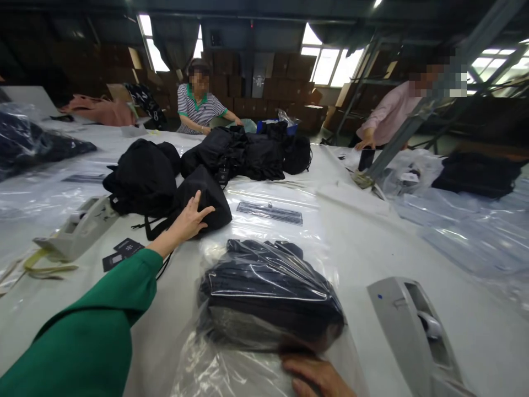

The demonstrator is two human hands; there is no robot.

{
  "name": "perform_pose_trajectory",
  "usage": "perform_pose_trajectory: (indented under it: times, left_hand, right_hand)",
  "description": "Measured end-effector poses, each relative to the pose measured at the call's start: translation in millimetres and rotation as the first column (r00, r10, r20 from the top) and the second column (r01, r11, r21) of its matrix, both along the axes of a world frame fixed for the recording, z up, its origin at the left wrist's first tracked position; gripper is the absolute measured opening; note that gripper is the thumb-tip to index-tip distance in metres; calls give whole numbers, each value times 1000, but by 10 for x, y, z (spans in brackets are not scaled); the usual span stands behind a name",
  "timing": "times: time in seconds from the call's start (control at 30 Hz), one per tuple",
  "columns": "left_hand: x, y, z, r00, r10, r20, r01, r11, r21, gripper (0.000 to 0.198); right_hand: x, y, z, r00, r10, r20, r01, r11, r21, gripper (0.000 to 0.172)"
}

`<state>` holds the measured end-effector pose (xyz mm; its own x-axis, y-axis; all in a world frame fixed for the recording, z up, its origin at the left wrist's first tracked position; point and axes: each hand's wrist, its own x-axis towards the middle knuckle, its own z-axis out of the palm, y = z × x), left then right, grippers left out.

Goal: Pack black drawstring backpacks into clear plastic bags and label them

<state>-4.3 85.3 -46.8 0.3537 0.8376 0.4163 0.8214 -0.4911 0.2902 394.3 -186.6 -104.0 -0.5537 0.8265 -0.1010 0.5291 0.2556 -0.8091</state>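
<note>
Toward the near edge of the table [363, 242], a bagged dark bundle [268, 300] lies crosswise, just beyond the nearer right hand [318, 376], whose grip one cannot tell. Farther left, the left hand [189, 219], fingers spread, rests on a black bag [211, 190].

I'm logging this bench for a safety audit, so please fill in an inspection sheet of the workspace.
Surface: white tabletop, with flat clear plastic lying on it.
Job's things: clear plastic bag holding dark fabric goods; black fabric item beside a black fabric pile.
Clutter: left grey dispenser, right grey dispenser, dark tags.
Hands: left hand open on the black fabric item; right hand at the clear plastic bag's near part, cut off by the frame, grip unclear.
Cables: nothing seen.
Surroundings: person in a striped shirt, person in pink, stacked boxes, windows.
</note>
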Motion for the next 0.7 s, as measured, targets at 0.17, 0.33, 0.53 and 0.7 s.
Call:
perform_pose_trajectory:
  times: [0.17, 0.33, 0.53, 0.7]
  left_hand:
    - [301, -709, 429, 941, 45, 335, -54, 998, 16, 43]
    - [740, -2053, 718, 667, -544, 508, 744, 513, -428, 33]
    - [1029, -2343, -327, 698, -677, 233, 651, 464, -601, 51]
    - [893, -2465, -926, 604, -796, -22, 652, 510, -560, 62]
  right_hand:
    - [3, -6, -29, 998, 56, -35, -56, 998, 1, 35]
    - [-60, 34, 101, 987, 159, -15, -158, 987, 8, 36]
    - [-69, 52, 68, 976, 217, 25, -218, 974, 67, 39]
    - [130, -140, 70, 963, 203, 180, -213, 976, 37, 54]
